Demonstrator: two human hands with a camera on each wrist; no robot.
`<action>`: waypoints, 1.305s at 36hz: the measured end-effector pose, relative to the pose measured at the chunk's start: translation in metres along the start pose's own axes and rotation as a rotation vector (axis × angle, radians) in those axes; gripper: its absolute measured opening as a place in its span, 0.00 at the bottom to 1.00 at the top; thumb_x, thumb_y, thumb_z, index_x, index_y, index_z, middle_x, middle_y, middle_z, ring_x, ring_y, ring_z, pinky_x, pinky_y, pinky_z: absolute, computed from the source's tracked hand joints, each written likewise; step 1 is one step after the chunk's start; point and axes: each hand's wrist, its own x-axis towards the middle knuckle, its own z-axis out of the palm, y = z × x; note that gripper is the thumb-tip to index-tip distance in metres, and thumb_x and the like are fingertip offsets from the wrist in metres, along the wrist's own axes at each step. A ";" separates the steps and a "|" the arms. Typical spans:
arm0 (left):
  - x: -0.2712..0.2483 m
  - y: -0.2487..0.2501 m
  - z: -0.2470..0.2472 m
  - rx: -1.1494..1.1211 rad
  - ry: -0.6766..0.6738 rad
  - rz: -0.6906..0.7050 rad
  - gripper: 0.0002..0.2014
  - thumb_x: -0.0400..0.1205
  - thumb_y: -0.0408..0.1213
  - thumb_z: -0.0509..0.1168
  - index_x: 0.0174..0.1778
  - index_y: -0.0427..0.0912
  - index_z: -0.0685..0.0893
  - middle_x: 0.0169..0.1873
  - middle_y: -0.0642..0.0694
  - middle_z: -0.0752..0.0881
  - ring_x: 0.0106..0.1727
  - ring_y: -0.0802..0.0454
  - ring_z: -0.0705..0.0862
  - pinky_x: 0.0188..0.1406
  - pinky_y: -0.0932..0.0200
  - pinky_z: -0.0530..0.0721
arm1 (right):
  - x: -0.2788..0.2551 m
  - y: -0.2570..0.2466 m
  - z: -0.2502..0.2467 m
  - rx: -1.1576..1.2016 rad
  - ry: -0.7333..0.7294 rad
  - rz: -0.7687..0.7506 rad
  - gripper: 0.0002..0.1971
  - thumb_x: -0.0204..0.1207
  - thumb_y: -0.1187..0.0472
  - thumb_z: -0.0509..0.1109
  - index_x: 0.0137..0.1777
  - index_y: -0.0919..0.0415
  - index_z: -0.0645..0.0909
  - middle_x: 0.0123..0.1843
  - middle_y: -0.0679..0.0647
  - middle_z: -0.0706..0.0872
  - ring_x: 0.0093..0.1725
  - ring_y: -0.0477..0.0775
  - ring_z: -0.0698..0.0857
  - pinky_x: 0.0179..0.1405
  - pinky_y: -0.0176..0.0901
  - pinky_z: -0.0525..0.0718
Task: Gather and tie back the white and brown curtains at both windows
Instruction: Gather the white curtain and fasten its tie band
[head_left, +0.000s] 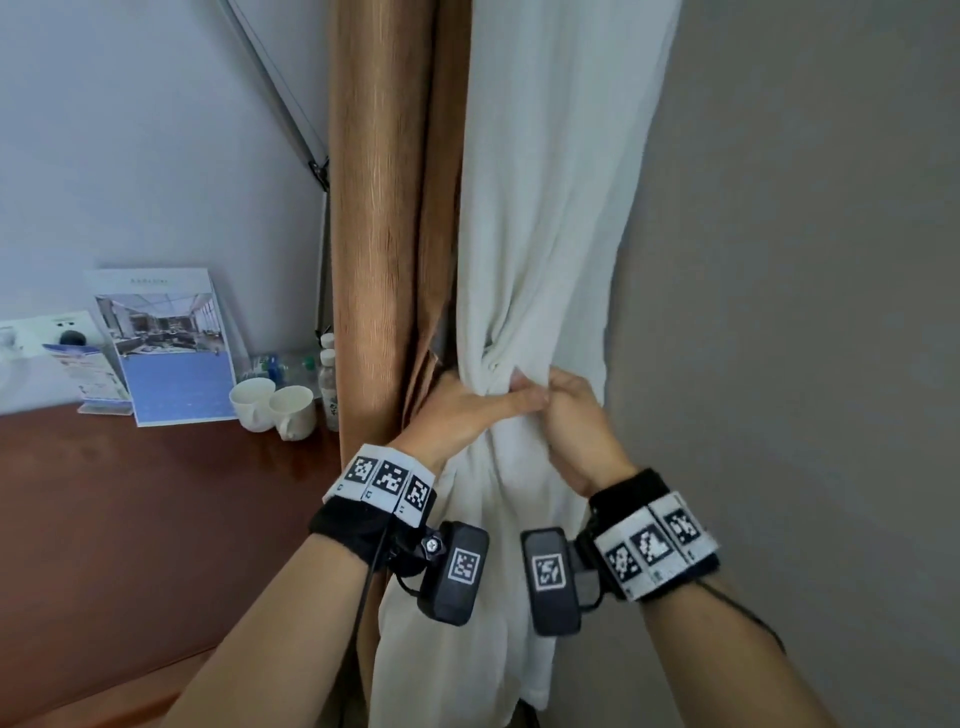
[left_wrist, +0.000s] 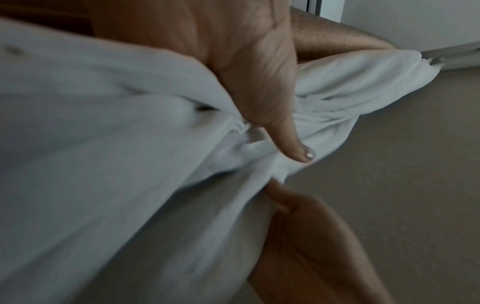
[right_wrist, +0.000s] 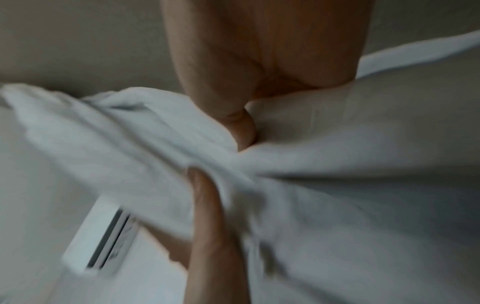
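White curtain (head_left: 540, 218) bunched, seemingly knotted, gripped by both hands

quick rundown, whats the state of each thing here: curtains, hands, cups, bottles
white fabric curtain: gathered, twisted into a knot at hand height
brown ribbed curtain: bunched, hanging loose, no tie visible
left hand: grips the white curtain at the knot
right hand: grips the white curtain beside it
two white ceramic cups: upright on the desk
clear plastic bottles: upright, capped

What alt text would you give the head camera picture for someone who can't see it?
Both hands, left hand and right hand, grip a gathered white curtain at its bunched middle. A brown curtain hangs beside it, with two white cups on a wooden desk.
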 end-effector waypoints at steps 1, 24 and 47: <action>0.001 -0.001 0.003 -0.017 -0.020 -0.016 0.13 0.73 0.32 0.77 0.51 0.50 0.88 0.48 0.53 0.92 0.53 0.62 0.89 0.49 0.71 0.83 | -0.005 0.000 0.003 0.021 -0.027 0.012 0.14 0.83 0.62 0.67 0.64 0.68 0.84 0.61 0.61 0.89 0.64 0.59 0.87 0.68 0.52 0.81; 0.004 -0.020 0.009 0.000 0.188 -0.015 0.18 0.84 0.49 0.65 0.70 0.50 0.81 0.55 0.65 0.85 0.66 0.58 0.81 0.72 0.60 0.73 | 0.020 -0.012 -0.044 0.293 0.213 0.156 0.25 0.79 0.40 0.65 0.70 0.53 0.81 0.60 0.45 0.89 0.59 0.47 0.88 0.69 0.51 0.77; 0.000 -0.031 0.034 -0.005 0.069 0.088 0.32 0.63 0.26 0.83 0.64 0.35 0.83 0.57 0.45 0.89 0.60 0.55 0.87 0.61 0.60 0.84 | -0.012 0.007 -0.026 0.051 0.147 0.172 0.16 0.82 0.71 0.56 0.46 0.61 0.86 0.36 0.52 0.93 0.40 0.51 0.92 0.44 0.45 0.90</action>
